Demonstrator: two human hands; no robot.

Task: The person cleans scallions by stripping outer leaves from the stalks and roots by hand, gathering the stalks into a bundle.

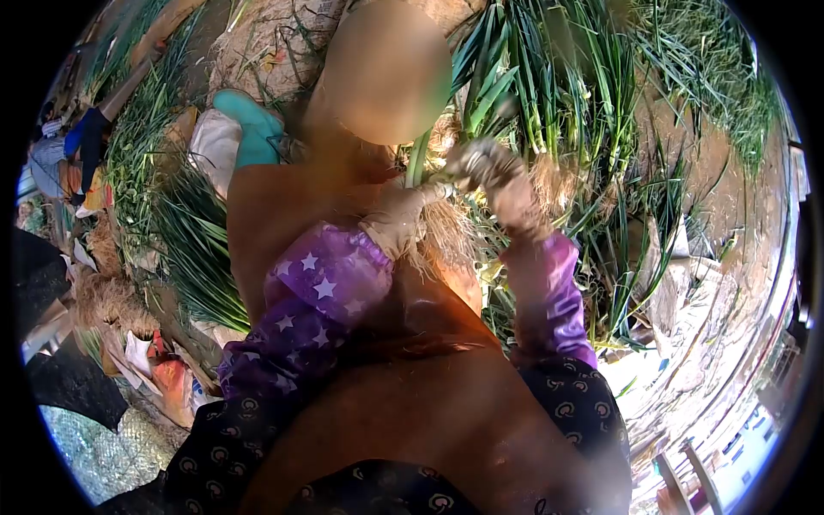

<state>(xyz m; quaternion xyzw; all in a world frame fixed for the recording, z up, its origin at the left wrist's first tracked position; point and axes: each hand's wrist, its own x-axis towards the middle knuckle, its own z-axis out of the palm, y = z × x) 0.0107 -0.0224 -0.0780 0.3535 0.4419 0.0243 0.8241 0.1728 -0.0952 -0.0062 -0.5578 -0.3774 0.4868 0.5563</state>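
My left hand [396, 219], in a dirty pale glove, closes around the lower part of green onions [418, 160]. Their pale, stringy roots [446, 230] hang below the fingers, and a green stalk points up and away. Close on the right is my gloved right hand [502, 184], raised near the root end. Motion smears its fingers, so I cannot make out whether they grip anything. Both forearms wear shiny purple sleeves; the left one [324, 287] shows white stars. An orange-brown plastic apron [412, 322] covers my lap beneath the hands.
Green onion bunches [558, 77] lie ahead to the right, roots toward me. Another bunch [193, 245] lies at my left. A teal boot [256, 129] shows beyond the apron. More greens [717, 77] spread at far right. A blurred round patch covers the upper middle.
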